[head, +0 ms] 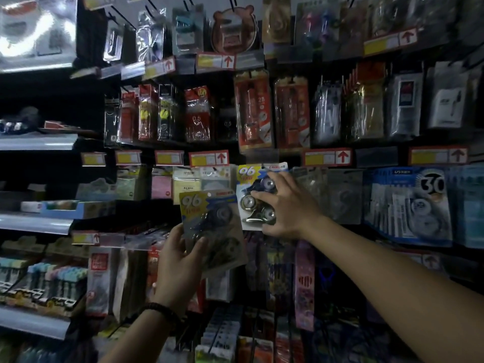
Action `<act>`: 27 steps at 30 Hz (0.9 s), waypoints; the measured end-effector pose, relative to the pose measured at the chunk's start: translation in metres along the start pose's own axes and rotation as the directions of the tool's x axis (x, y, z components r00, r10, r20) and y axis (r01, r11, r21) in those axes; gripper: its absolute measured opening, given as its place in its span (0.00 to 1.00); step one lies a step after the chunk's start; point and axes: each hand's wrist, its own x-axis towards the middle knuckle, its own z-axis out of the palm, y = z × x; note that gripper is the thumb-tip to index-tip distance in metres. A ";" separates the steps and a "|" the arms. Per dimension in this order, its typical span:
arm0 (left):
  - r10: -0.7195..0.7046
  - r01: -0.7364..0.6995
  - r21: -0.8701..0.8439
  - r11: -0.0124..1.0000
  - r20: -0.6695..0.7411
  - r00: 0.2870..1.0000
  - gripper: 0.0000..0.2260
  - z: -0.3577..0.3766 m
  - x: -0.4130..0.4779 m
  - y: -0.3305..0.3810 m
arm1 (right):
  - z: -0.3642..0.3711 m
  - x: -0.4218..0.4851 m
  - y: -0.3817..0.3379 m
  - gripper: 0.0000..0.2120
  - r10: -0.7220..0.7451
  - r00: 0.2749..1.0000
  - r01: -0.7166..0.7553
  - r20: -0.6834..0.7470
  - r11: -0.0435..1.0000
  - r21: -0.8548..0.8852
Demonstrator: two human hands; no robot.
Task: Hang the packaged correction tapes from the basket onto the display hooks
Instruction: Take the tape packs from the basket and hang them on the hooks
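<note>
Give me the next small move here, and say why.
Probably press the upper pack fully back along its hook, which I cannot make out, and release it. The right hand holds that pack level with the neighbouring hung packs, so it looks nearly seated, while the left hand grips a second pack lower down, not yet hung.

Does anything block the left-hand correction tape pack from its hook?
Yes: the right hand holds another yellow-labelled correction tape pack at the hook, directly up-right of the left hand and its held pack.
</note>
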 end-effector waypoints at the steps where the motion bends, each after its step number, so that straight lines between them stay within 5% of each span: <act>1: -0.001 0.001 0.001 1.000 0.002 1.000 0.15 0.000 0.002 -0.001 | -0.001 0.003 0.000 0.42 0.004 1.000 -0.004 0.022 1.000 -0.024; 11: -0.073 0.073 -0.034 0.997 -0.004 0.997 0.15 0.004 0.023 -0.003 | 0.025 0.025 -0.002 0.33 0.104 0.969 -0.082 0.225 0.991 -0.105; 15: -0.085 0.086 -0.064 0.994 0.021 0.996 0.15 0.003 0.019 0.001 | 0.018 0.006 -0.009 0.27 0.023 1.000 -0.021 -0.015 0.997 0.078; 18: -0.103 0.105 -0.051 0.993 0.041 0.994 0.15 0.007 0.019 0.001 | 0.014 -0.017 -0.014 0.36 -0.137 0.953 0.190 -0.270 0.964 0.184; 22: -0.128 0.137 -0.088 0.987 0.099 0.987 0.13 0.025 0.019 0.001 | 0.015 -0.039 -0.022 0.54 -0.281 0.952 0.300 -0.118 0.933 0.197; 27: -0.203 0.238 -0.147 0.960 0.218 0.955 0.14 0.044 0.020 0.006 | 0.009 -0.049 -0.017 0.55 -0.204 0.976 0.218 -0.077 0.928 0.303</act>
